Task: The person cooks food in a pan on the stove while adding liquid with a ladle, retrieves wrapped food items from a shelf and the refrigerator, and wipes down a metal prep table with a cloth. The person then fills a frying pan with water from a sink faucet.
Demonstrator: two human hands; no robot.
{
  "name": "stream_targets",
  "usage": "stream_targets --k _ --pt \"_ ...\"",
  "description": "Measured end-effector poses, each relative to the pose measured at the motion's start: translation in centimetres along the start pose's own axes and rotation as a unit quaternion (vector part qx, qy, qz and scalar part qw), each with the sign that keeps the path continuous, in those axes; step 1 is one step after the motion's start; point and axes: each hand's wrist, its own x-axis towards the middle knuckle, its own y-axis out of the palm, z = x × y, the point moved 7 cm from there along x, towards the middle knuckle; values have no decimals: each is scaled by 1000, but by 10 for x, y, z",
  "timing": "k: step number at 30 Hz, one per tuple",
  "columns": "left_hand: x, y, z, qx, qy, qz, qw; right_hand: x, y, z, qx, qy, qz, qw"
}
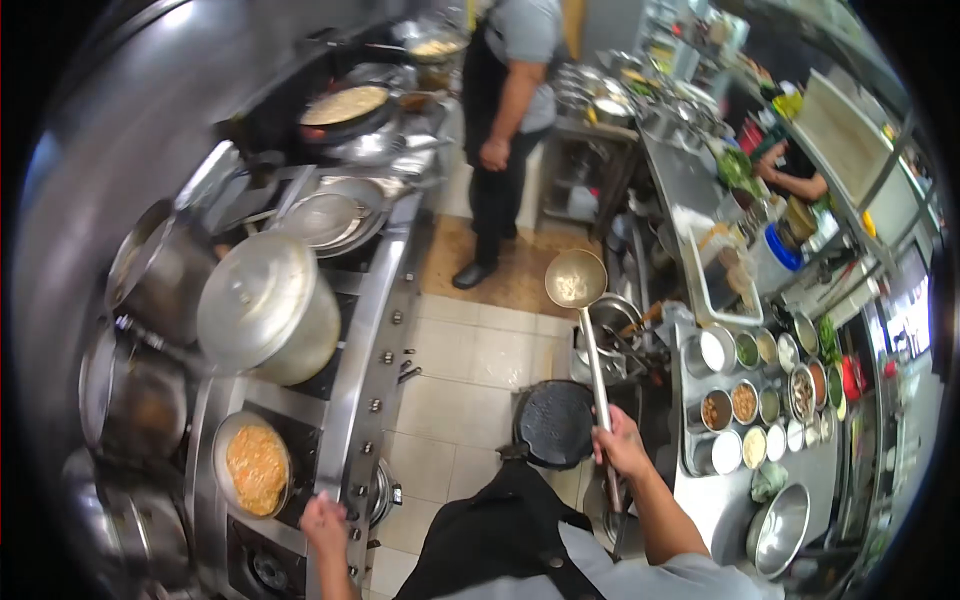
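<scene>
My right hand (pixel 622 442) is wrapped around the long handle of a ladle (pixel 592 350). The ladle's round bowl points away from me, over the aisle, with a little pale residue in it. My left hand (pixel 325 522) is closed at the stove's front edge, close to a pan (pixel 222 478) on the burner. Whatever its fingers hold, possibly the pan's handle, cannot be made out. An orange, chunky food (pixel 257 468) lies spread in that pan.
A large lidded pot (pixel 315 335) stands farther along the stove (pixel 335 400). A black griddle pan (pixel 553 425) is low before me. Several ingredient tins (pixel 716 410) and a steel bowl (pixel 778 530) sit right. A person (pixel 510 110) stands ahead in the aisle.
</scene>
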Motion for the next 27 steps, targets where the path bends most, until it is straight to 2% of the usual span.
stream_targets --k 1,2,3,5,8,9,11,16,18,20,22,23,24,26,27 --pt "4 3 -49 0 157 24 987 -19 16 18 -11 -21 25 999" --pt "3 -1 -122 34 340 31 939 -39 34 37 -20 -40 53 998" --pt "5 -2 -157 66 380 60 921 -58 51 53 -5 -48 89 995" --pt "4 -9 -219 193 504 81 838 -93 86 80 11 -49 159 986" --pt "19 -26 -257 282 544 87 785 -140 135 100 13 -37 247 968" --pt "31 -36 -255 292 534 71 790 -157 149 107 -24 -30 264 964" --pt "46 -50 -240 382 557 52 736 -178 172 102 -90 -15 314 945" --pt "40 -131 -198 438 512 8 739 -211 220 117 -74 -18 399 914" --pt "34 -165 -181 480 433 -43 762 -209 236 123 -95 -29 430 897" --pt "23 -192 -163 522 388 -82 756 -202 252 130 -168 -53 418 891" --pt "21 -213 -136 633 276 -113 715 -201 280 140 -180 -60 443 876" --pt "15 -219 -127 663 276 -149 680 -201 294 145 -186 -63 453 870" --pt "8 -227 -120 668 260 -154 681 -199 306 148 -192 -67 462 863" --pt "-1 -223 -91 750 215 -24 625 -186 328 145 -224 -101 491 836" --pt "-12 -226 -69 612 201 42 764 -180 339 145 -258 -136 497 817"
